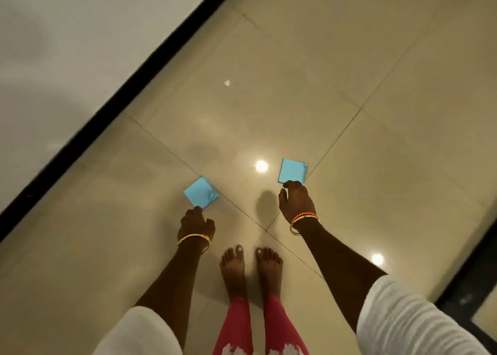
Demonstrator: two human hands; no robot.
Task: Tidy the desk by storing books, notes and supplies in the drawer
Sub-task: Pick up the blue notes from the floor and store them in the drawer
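Observation:
I look straight down at a glossy beige tiled floor. My left hand pinches the lower corner of a light blue square note, and the paper hangs above the tiles. My right hand grips the bottom edge of a second light blue note, held a little higher and further right. Both arms reach downward and both wrists wear bangles. No desk or drawer is in view.
My bare feet stand between my arms on the floor. A black skirting strip runs diagonally under a white wall at the upper left. A dark frame edges the lower right. A small white scrap lies further off.

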